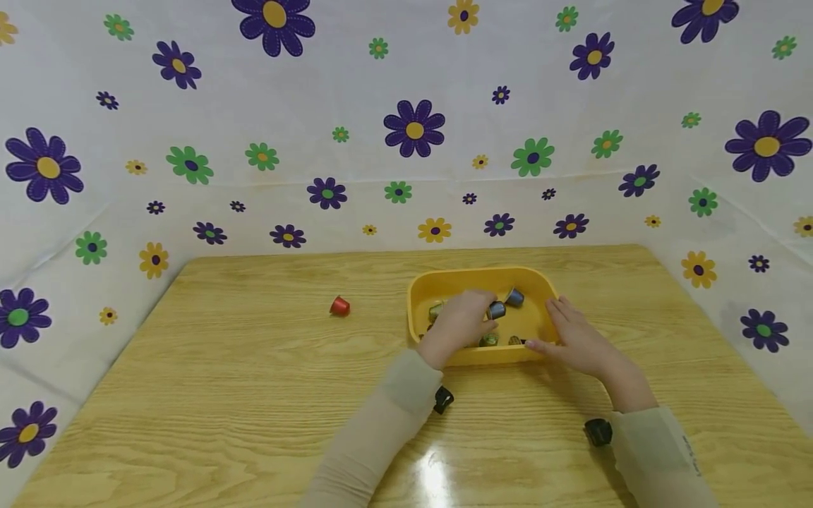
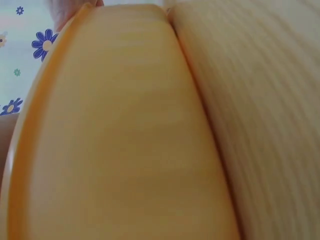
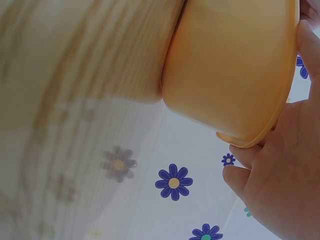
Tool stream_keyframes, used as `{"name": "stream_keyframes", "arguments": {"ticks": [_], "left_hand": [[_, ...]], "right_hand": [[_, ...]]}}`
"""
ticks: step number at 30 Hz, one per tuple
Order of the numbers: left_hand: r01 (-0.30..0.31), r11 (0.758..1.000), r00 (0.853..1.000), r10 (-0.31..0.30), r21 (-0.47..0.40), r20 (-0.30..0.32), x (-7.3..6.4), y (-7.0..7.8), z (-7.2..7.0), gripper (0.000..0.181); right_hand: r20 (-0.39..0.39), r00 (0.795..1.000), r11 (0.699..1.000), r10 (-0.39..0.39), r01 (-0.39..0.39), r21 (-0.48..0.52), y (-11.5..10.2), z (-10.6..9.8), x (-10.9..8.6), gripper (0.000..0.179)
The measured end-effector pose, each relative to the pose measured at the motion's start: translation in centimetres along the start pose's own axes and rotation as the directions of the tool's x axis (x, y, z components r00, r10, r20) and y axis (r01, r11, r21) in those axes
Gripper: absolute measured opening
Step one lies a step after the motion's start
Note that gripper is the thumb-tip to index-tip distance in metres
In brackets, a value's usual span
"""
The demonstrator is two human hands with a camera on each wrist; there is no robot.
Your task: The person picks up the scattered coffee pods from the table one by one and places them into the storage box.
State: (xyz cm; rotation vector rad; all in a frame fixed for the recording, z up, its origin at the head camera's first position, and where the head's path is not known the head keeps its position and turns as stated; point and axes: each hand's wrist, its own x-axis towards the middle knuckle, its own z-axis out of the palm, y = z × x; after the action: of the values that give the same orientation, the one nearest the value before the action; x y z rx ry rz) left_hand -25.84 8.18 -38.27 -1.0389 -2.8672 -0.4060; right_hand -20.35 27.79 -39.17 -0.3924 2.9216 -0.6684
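Observation:
A yellow plastic basin (image 1: 492, 356) stands on the table and holds several small coffee capsules. My left hand (image 1: 459, 321) reaches down inside it, with thumb and fingertips about a blue coffee capsule (image 1: 497, 310). Another blue capsule (image 1: 515, 298) lies just beyond. Near the left hand are a pale gold capsule (image 1: 435, 309) and a green capsule (image 1: 489, 340); others are partly hidden. At the basin's right end, my right hand (image 1: 581, 342) grips the rim, thumb on the near side. The right wrist view shows its fingers (image 3: 237, 177) at the rim.
A red coffee capsule (image 1: 340, 306) lies on the wooden table (image 1: 254, 395), left of the basin. White cloth (image 1: 356, 85) with printed flowers hangs behind the table and along both sides. Basin wall fills much of the left wrist view.

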Motion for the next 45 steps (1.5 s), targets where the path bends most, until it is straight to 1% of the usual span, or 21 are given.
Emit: {"name": "stream_keyframes", "arguments": {"ticks": [3,6,11,13,19,27,35,38,40,42,45], "left_hand": [[-0.013,1.000,1.000,0.012,-0.005,-0.022,0.2,0.3,0.3,0.023],[-0.005,1.000,1.000,0.004,-0.010,-0.031,0.4,0.5,0.5,0.019],[0.022,0.999,1.000,-0.022,-0.023,-0.003,0.6,0.5,1.1,0.017],[0.032,0.998,0.999,-0.031,-0.045,0.012,0.6,0.4,1.3,0.016],[0.034,0.996,0.999,-0.032,-0.084,0.022,0.7,0.2,1.7,0.016],[0.061,0.995,0.997,-0.057,-0.076,0.056,0.9,0.0,2.0,0.015],[0.031,0.999,0.998,-0.029,-0.034,0.052,0.7,0.2,1.9,0.022],[0.040,0.999,0.998,-0.038,-0.037,0.057,0.7,0.2,1.8,0.027],[0.054,0.997,0.997,-0.051,-0.048,0.066,0.7,0.2,1.8,0.027],[0.066,0.996,0.995,-0.061,-0.061,0.074,0.7,0.2,1.8,0.022],[0.058,0.997,0.996,-0.054,-0.046,0.078,0.9,0.2,1.9,0.018]], "right_hand": [[0.000,1.000,1.000,-0.001,0.001,-0.002,0.0,0.0,0.0,0.087],[-0.002,1.000,1.000,0.002,-0.002,-0.009,0.0,0.0,0.1,0.087],[0.002,1.000,1.000,0.006,-0.006,0.001,-0.1,0.1,0.0,0.087],[0.002,1.000,1.000,0.006,-0.007,0.004,-0.1,0.1,0.0,0.087],[-0.007,1.000,1.000,-0.006,0.006,-0.011,-0.2,0.0,0.0,0.086],[0.003,1.000,1.000,-0.005,0.005,-0.001,-0.3,-0.1,-0.1,0.086],[0.003,1.000,1.000,-0.013,0.013,0.000,-0.2,0.0,-0.1,0.086],[0.004,1.000,1.000,-0.016,0.016,0.000,-0.1,0.0,-0.1,0.086],[0.005,1.000,1.000,-0.015,0.015,0.001,-0.1,0.0,-0.1,0.086],[0.005,1.000,1.000,-0.014,0.014,0.001,-0.1,0.1,-0.1,0.086],[0.001,1.000,1.000,-0.021,0.021,0.003,-0.1,0.1,-0.1,0.086]]}}
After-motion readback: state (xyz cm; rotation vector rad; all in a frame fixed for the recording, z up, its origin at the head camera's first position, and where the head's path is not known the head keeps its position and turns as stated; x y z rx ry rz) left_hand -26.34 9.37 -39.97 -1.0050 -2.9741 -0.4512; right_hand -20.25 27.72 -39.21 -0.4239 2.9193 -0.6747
